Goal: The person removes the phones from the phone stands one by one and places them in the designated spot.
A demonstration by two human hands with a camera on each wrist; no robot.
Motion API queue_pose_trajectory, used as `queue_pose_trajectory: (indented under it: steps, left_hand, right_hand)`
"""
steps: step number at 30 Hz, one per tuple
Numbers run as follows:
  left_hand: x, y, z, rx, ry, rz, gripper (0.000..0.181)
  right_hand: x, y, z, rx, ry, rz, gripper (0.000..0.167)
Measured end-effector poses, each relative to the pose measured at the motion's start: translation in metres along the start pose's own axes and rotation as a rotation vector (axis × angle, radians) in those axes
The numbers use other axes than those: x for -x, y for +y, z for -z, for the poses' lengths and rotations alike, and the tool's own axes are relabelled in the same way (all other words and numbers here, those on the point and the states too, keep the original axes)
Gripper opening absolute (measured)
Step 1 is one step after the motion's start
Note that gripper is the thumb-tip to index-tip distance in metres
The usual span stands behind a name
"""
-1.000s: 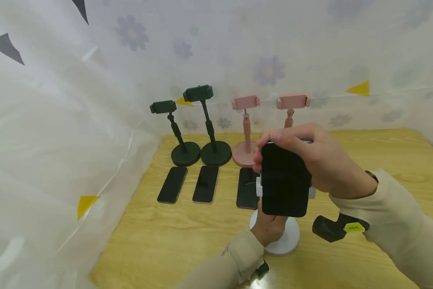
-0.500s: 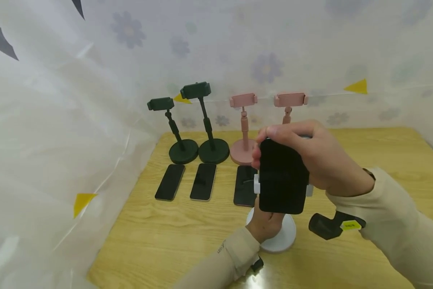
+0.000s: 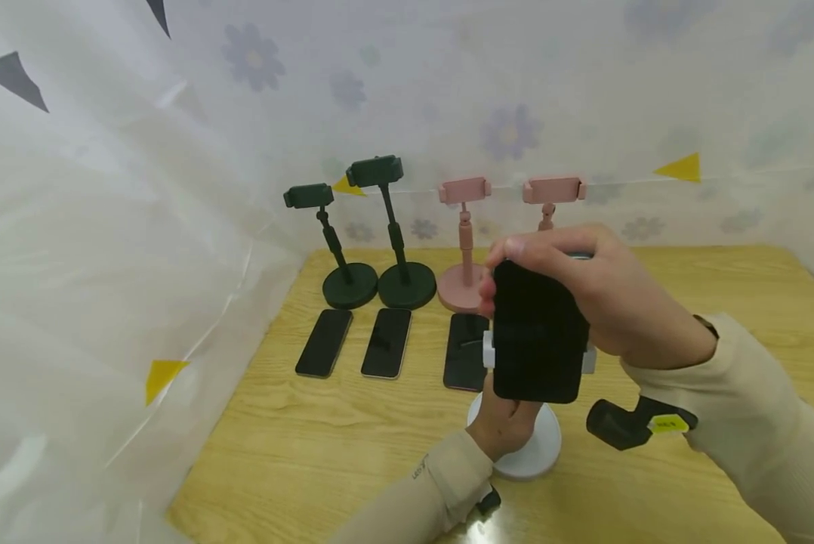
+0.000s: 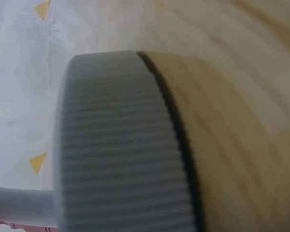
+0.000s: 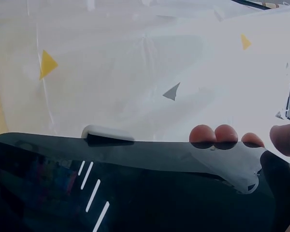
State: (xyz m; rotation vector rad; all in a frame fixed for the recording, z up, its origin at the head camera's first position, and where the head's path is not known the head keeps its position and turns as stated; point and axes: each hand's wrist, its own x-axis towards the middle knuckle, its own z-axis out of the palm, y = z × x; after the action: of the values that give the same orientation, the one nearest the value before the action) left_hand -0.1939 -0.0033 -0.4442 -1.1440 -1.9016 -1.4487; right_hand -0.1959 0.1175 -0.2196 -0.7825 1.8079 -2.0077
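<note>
A black-screened smartphone (image 3: 539, 340) stands upright in the clamp (image 3: 488, 350) of a white phone stand (image 3: 543, 449). My right hand (image 3: 600, 291) grips the phone's upper end, thumb along the top edge; in the right wrist view, several fingertips (image 5: 202, 134) show past the long edge of the phone (image 5: 150, 198). Below the phone, my left hand (image 3: 505, 427) holds the stand just above its round base; the phone hides its fingers and most of the post. The ribbed side of the base (image 4: 125, 145) fills much of the left wrist view.
Two dark green phone stands (image 3: 349, 285) (image 3: 407, 285) and two pink ones (image 3: 463, 287) (image 3: 553, 190) line the table's back. Three phones (image 3: 324, 344) (image 3: 386, 344) (image 3: 464, 351) lie flat before them on the wooden table (image 3: 298, 453). White sheeting (image 3: 142, 227) walls the back and left.
The view shifts slightly with the head. Both hands keep their holds, and the phone stays in the clamp with no clear movement.
</note>
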Motion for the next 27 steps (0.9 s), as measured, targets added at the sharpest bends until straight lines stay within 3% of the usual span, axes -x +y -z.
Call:
queue_pose_trajectory:
  steps: [9, 16, 27]
  left_hand:
    - [-0.012, 0.020, 0.010, 0.045, -0.007, -0.013, 0.014]
    - [-0.003, 0.004, 0.000, 0.029, -0.001, -0.017, 0.021]
    - [0.000, -0.001, -0.002, 0.011, 0.001, -0.027, 0.028]
  right_hand:
    - [-0.003, 0.001, 0.004, -0.024, -0.025, 0.022, 0.028]
    - [-0.002, 0.000, 0.007, -0.033, -0.029, 0.027, 0.027]
    - [-0.003, -0.003, 0.007, 0.027, -0.006, 0.041, 0.029]
